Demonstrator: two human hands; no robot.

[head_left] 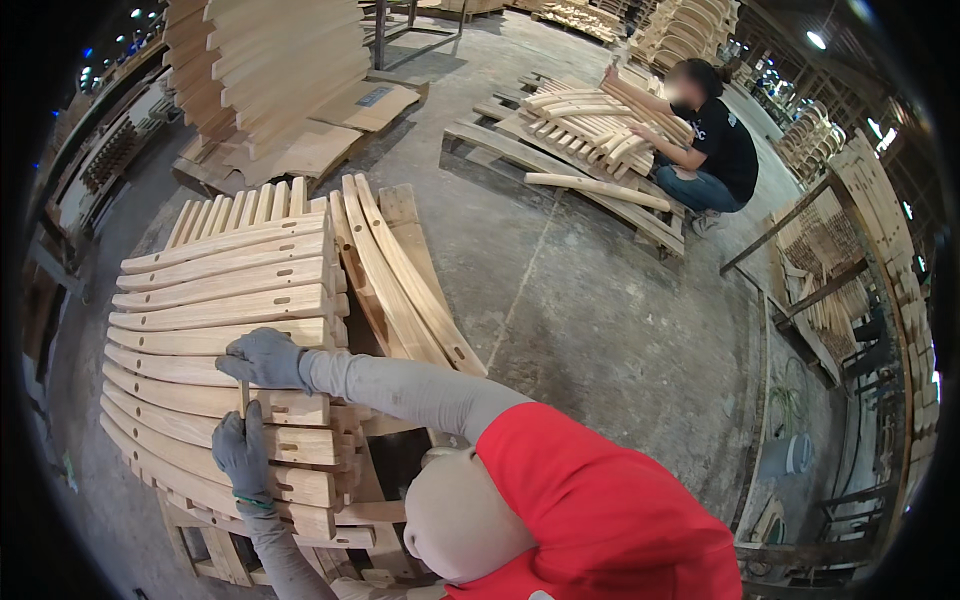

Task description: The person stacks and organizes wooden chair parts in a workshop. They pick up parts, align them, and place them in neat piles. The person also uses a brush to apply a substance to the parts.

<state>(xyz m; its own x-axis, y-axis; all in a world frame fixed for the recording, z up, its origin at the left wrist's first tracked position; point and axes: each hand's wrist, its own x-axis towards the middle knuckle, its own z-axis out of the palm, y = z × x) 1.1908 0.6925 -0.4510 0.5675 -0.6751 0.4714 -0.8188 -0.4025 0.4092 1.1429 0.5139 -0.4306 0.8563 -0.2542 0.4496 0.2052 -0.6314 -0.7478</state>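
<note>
**Red shirt [600,500] nearest, gloved hands at thin wooden strip [243,397] over slat stack**

Lower right is filled by the red shirt; a grey arm sleeve [410,388] is extended leftward from it. The strip is located between both hands, above the curved slats [190,343]. Its upper end is pinched by the right hand [262,358], fingers bunched. Its lower end is met by the left hand [240,450], thumb and fingers pointed up the stack; whether the strip is gripped there cannot be told.

The slats are laid side by side in layers, oval slots cut near their right ends. Right edges are staggered, some ends jutting past others; left ends are set along a bowed line. The stack is borne by a pallet [228,558], partly hidden. Just beside the stack's right edge, long curved rails [395,280] are placed, so room on that side is narrow.

Farther right, a broad strip of concrete floor [600,330] is left between the stack and a second pallet [470,152], where more curved pieces are handled by a crouching co-worker [725,145]. The far right is bounded by a metal frame [800,205], with a bucket [785,457] near it.
</note>
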